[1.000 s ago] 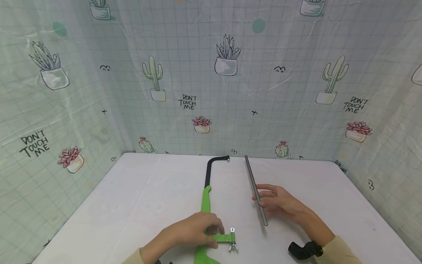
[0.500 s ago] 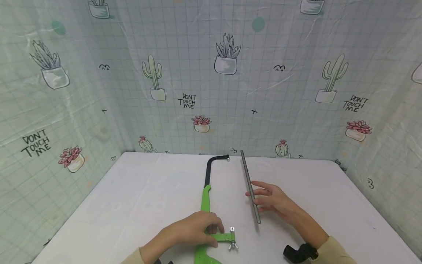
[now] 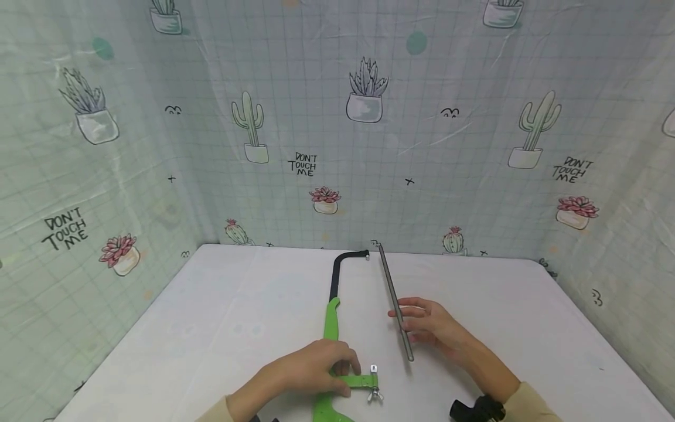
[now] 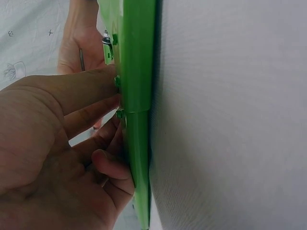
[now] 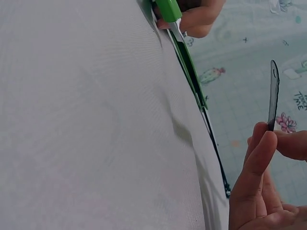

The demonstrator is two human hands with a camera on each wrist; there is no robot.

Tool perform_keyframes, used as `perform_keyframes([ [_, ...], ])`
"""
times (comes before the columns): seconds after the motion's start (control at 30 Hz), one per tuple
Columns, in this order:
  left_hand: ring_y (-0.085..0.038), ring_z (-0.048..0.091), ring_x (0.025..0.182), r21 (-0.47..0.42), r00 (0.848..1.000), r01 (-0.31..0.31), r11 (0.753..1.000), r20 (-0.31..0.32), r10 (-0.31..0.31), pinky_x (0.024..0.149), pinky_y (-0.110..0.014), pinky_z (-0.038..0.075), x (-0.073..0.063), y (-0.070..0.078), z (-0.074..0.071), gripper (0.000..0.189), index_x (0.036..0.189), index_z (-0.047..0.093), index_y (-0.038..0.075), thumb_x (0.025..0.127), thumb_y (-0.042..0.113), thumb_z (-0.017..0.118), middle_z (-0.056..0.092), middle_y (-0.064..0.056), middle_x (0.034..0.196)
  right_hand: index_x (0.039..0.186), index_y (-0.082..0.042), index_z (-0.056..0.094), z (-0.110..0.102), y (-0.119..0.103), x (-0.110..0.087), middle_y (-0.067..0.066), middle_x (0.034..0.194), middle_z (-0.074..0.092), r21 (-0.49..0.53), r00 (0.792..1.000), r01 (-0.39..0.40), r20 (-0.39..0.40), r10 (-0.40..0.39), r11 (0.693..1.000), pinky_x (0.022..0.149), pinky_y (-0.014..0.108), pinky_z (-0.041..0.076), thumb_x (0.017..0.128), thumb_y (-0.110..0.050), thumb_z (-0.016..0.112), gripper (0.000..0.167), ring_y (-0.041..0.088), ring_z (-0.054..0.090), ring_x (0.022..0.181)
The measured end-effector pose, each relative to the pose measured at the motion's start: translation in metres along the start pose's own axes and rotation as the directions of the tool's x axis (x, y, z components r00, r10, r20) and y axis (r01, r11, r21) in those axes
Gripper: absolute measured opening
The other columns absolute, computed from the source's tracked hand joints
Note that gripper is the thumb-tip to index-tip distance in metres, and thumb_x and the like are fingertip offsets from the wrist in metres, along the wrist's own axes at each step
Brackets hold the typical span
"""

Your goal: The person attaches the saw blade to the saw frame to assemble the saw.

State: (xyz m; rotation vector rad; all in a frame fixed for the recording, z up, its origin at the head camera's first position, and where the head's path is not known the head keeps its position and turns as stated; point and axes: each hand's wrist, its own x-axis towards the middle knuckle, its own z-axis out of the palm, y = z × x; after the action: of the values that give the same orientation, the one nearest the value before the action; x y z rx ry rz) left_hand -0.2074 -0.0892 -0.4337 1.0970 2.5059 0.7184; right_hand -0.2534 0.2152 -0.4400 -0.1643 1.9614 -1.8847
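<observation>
A hacksaw frame (image 3: 331, 321), green with a black bent far end, lies on the white table in the head view. My left hand (image 3: 313, 366) grips it where the short green arm juts right; curled fingers meet its side in the left wrist view. That arm ends in a metal pin with a wing nut (image 3: 375, 395). To the right of the frame, my right hand (image 3: 429, 322) pinches a thin grey hacksaw blade (image 3: 392, 287) between thumb and fingers, raised over the table. The right wrist view shows a hole near the blade's upper end (image 5: 274, 96).
A white cover lies over the table (image 3: 253, 305), whose far edge meets a curtain (image 3: 369, 193) printed with cacti. Dark gear (image 3: 477, 409) sits at my right wrist. The frame's handle end runs off the bottom of the head view.
My right hand has carried the hacksaw blade left, closer to the frame. The left hand keeps its hold on the frame, which stays where it was.
</observation>
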Motion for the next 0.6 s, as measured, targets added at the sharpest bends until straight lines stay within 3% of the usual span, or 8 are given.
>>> perform_keyframes([
  [0.6,0.007,0.055,0.084,-0.015,1.000,-0.012,1.000,0.004,0.012,0.078,-0.016,0.049,0.000,0.000,-0.001,0.027,0.110,0.074,0.022,0.085,0.026,0.084,0.062,0.019,0.092,0.156,0.001,0.033,0.012,0.007,0.005,0.014,0.147,0.061,0.052,1.000,-0.005,0.028,0.004,0.999,0.077,0.027,0.055,0.090,-0.006,0.073,0.078,0.013,0.072,0.096],
])
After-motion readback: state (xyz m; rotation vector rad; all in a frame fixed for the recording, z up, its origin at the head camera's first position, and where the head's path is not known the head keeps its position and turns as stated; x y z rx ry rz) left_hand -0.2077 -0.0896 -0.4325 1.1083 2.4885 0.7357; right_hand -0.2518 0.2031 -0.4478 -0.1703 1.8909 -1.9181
